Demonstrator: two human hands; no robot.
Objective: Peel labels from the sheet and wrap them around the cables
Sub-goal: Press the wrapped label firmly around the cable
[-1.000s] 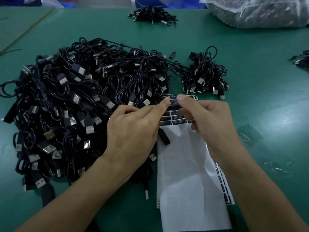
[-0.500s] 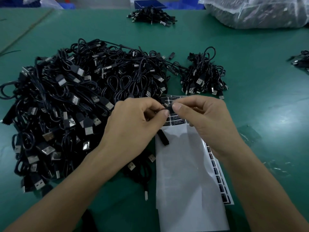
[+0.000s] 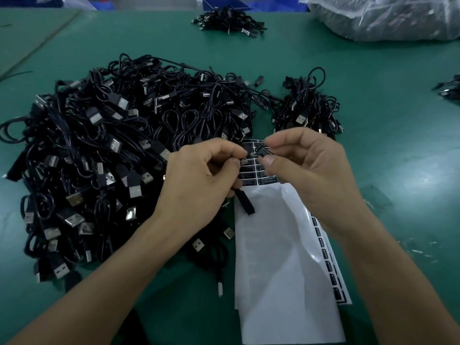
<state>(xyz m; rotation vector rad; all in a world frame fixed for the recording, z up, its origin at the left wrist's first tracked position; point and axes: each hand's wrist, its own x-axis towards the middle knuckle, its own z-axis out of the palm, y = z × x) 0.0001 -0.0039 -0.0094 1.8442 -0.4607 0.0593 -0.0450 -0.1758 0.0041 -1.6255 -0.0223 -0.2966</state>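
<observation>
Right now your right hand (image 3: 313, 170) pinches a peeled black label (image 3: 262, 151) between thumb and forefinger, by its edge, likely to keep the glue off your skin. Just left of it, your left hand (image 3: 199, 180) nips a thin cable (image 3: 245, 202), plug dangling below, presented for the wrap. Under both fingertips lies the label sheet (image 3: 273, 245); the big cable heap (image 3: 99, 150) spreads farther left, and a smaller bundle (image 3: 308, 108) sits beyond.

The green table (image 3: 398, 150) bears a large cable heap (image 3: 112, 158), with a smaller bundle (image 3: 308, 108) just beside it. The label sheet (image 3: 278, 257) lies nearer; a plastic bag (image 3: 385, 16) sits far right.
</observation>
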